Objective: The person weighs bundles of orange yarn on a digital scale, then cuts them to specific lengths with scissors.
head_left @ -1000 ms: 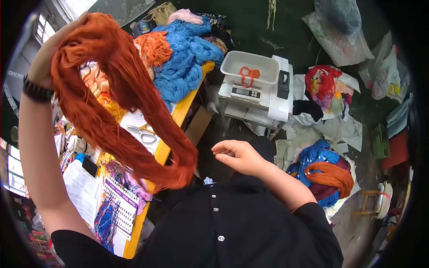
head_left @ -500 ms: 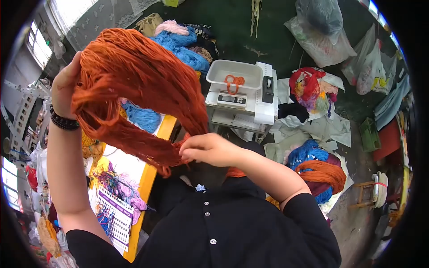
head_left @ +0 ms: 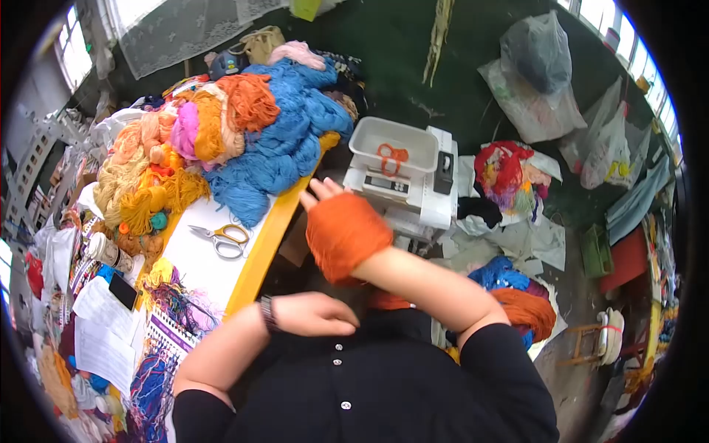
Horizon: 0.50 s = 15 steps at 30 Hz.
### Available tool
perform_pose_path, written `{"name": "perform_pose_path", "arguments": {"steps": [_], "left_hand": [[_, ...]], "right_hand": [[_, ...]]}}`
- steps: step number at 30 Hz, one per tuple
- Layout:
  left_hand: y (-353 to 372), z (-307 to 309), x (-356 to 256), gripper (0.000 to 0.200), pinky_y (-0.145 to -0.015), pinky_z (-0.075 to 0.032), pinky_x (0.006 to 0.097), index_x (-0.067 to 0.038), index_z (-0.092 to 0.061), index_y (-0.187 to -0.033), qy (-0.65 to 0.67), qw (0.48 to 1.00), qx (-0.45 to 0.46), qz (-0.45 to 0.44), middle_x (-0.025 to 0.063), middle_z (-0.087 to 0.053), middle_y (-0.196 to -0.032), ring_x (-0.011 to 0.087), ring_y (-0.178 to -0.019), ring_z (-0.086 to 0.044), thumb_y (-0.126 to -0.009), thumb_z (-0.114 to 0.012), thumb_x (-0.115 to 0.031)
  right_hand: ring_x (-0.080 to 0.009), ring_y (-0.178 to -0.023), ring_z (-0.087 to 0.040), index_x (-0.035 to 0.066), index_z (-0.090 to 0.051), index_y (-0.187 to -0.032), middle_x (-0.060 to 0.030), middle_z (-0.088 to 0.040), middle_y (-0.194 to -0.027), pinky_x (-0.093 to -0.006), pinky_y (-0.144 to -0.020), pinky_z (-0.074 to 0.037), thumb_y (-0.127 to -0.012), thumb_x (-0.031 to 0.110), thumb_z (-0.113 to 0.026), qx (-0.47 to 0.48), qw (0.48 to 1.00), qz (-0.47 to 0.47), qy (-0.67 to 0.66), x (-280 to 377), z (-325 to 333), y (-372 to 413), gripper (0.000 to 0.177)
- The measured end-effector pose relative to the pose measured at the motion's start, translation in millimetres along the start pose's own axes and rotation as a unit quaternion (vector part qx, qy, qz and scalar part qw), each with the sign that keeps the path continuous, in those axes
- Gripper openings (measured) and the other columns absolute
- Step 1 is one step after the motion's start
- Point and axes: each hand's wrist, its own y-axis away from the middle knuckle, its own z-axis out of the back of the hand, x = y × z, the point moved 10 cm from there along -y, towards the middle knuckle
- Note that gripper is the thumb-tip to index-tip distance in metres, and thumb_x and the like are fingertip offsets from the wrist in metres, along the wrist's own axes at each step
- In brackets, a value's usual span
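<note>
Orange yarn [head_left: 346, 238] is wrapped thickly around the palm and wrist of my right hand [head_left: 323, 190], and the stretched fingers stick out past its upper left side, slightly apart. Below and to the left, my left hand [head_left: 314, 314] is in front of my black shirt, away from the yarn, with its back up. Its fingers are bent and smeared by motion, so their grip is unclear. Scissors [head_left: 221, 241] lie on the yellow-edged table [head_left: 255, 275] to the left. A small orange loop [head_left: 391, 156] rests in the white plastic tub [head_left: 417, 145] on the scale.
Piles of blue yarn [head_left: 284, 140] and of orange and yellow yarn cover the table's far end. A phone [head_left: 122, 292] and papers [head_left: 103, 340] lie at the left. Yarn bundles sit on the right, near a stool [head_left: 609, 336]; plastic bags [head_left: 535, 81] hang behind.
The large orange loop, earlier stretched between both hands, is now wound compactly around my right hand. My left hand has let go of it and come down to the right, in front of my shirt.
</note>
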Motion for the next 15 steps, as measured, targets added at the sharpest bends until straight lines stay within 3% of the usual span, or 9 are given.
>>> {"name": "perform_pose_path", "arguments": {"steps": [2,5,6,8,10,12,13,14,15], "left_hand": [[-29.2,-23.8,-1.0,0.036,-0.092,-0.044,0.0317,-0.001,-0.061,-0.112,-0.038,0.999,0.019,-0.019,0.0138,-0.065,-0.106,0.0217,-0.101,-0.06,-0.092,-0.057,-0.03],[-49.9,10.0,4.8,0.047,-0.1,-0.038,0.0363,-0.004,-0.049,-0.126,0.012,0.985,-0.168,-0.037,0.0147,-0.055,-0.123,0.026,-0.115,-0.051,-0.089,-0.058,-0.031],[-40.3,34.1,-10.0,0.051,-0.102,-0.036,0.0372,-0.005,-0.044,-0.131,-0.148,0.943,-0.284,-0.09,0.0152,-0.049,-0.128,0.0273,-0.119,-0.047,-0.088,-0.058,-0.03],[-13.1,68.5,-31.9,0.063,-0.104,-0.033,0.039,-0.009,-0.032,-0.141,-0.381,0.792,-0.466,-0.101,0.0164,-0.039,-0.139,0.0299,-0.128,-0.039,-0.086,-0.058,-0.028],[-5.2,85.1,-37.3,0.061,-0.104,-0.033,0.0387,-0.008,-0.031,-0.141,-0.393,0.758,-0.515,-0.081,0.0156,-0.039,-0.139,0.0295,-0.128,-0.038,-0.088,-0.055,-0.027],[10.9,94.9,-38.9,0.057,-0.105,-0.032,0.0382,-0.008,-0.03,-0.142,-0.409,0.689,-0.598,-0.037,0.0141,-0.038,-0.14,0.0286,-0.129,-0.037,-0.091,-0.05,-0.026],[20.2,97.6,-40.7,0.055,-0.106,-0.031,0.038,-0.008,-0.029,-0.142,-0.415,0.652,-0.634,-0.013,0.0134,-0.037,-0.14,0.0281,-0.129,-0.036,-0.093,-0.047,-0.025],[29.0,106.3,-56.0,0.056,-0.108,-0.029,0.0375,-0.008,-0.026,-0.144,-0.225,0.718,-0.657,-0.04,0.0119,-0.033,-0.144,0.0262,-0.129,-0.036,-0.095,-0.044,-0.027],[31.6,109.3,-74.4,0.056,-0.108,-0.029,0.0375,-0.008,-0.026,-0.144,-0.223,0.72,-0.656,-0.035,0.0119,-0.033,-0.144,0.0262,-0.129,-0.036,-0.095,-0.044,-0.027]], "right_hand": [[-0.0333,-0.136,-0.03,0.014,-0.038,-0.137,-0.0144,-0.033,-0.146,-0.052,-0.109,-0.023,-0.087,0.027,-0.045,0.013,0.996,0.051,0.077,22.9,-11.9,5.7,0.052],[-0.0329,-0.136,-0.029,0.017,-0.038,-0.138,-0.0128,-0.034,-0.145,-0.053,-0.11,-0.019,-0.087,0.03,-0.047,0.001,0.994,0.069,0.085,32.1,-11.8,10.6,0.053],[-0.0327,-0.136,-0.029,0.017,-0.039,-0.138,-0.0126,-0.034,-0.145,-0.053,-0.11,-0.018,-0.087,0.03,-0.048,-0.029,0.994,0.073,0.081,29.5,-3.7,10.7,0.053],[-0.0314,-0.137,-0.029,0.016,-0.043,-0.136,-0.0116,-0.034,-0.146,-0.0545,-0.11,-0.015,-0.086,0.035,-0.05,-0.081,0.99,0.064,0.1,21.6,23.1,12.9,0.055],[-0.031,-0.138,-0.027,0.015,-0.043,-0.136,-0.01,-0.035,-0.146,-0.0573,-0.109,-0.006,-0.085,0.042,-0.049,-0.064,0.992,0.055,0.093,18.9,35.3,19.2,0.058],[-0.0311,-0.137,-0.027,0.015,-0.043,-0.136,-0.0096,-0.038,-0.144,-0.0585,-0.109,-0.006,-0.085,0.043,-0.049,-0.069,0.991,0.056,0.104,18.3,33.8,26.3,0.059],[-0.0321,-0.134,-0.031,0.014,-0.046,-0.132,-0.009,-0.041,-0.141,-0.0607,-0.106,-0.014,-0.085,0.043,-0.049,-0.126,0.982,0.041,0.135,16.0,36.7,26.6,0.055],[-0.0317,-0.133,-0.034,0.014,-0.046,-0.133,-0.0076,-0.043,-0.139,-0.061,-0.106,-0.014,-0.085,0.047,-0.049,-0.121,0.98,0.014,0.159,13.3,38.3,28.0,0.058],[-0.0323,-0.132,-0.034,0.015,-0.046,-0.134,-0.008,-0.043,-0.139,-0.0623,-0.106,-0.014,-0.084,0.051,-0.049,-0.105,0.981,-0.005,0.163,4.9,22.2,29.0,0.061]]}}
